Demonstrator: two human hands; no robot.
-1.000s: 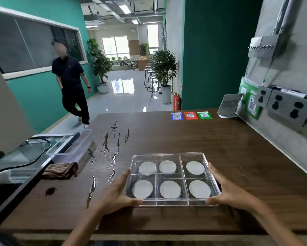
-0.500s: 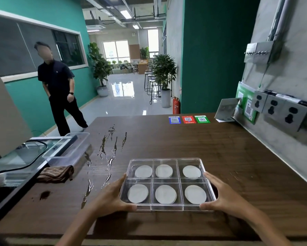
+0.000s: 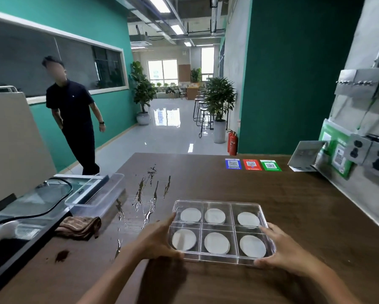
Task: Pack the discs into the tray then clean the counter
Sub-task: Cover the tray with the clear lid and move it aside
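Observation:
A clear plastic tray [image 3: 217, 202] with six compartments sits on the brown counter [image 3: 283, 194] in front of me. Each compartment holds one white disc [image 3: 216, 242]. My left hand [image 3: 155, 240] grips the tray's left side, with the thumb at the near left corner and a finger along the edge. My right hand [image 3: 287, 251] grips the right side, its thumb at the near right corner. I cannot tell whether the tray rests on the wood or is slightly raised.
Streaks of spilled water [image 3: 149, 194] lie left of the tray, and a dark stain [image 3: 61, 255] sits nearer the left edge. A brown cloth [image 3: 80, 226] and a clear box [image 3: 96, 194] are beside the sink. Coloured QR cards [image 3: 252, 165] sit far right. A person [image 3: 74, 119] stands beyond the counter.
Both hands keep the same hold on the tray, which has barely shifted. The view has tilted up a little. The person in the hallway has walked nearer to the counter.

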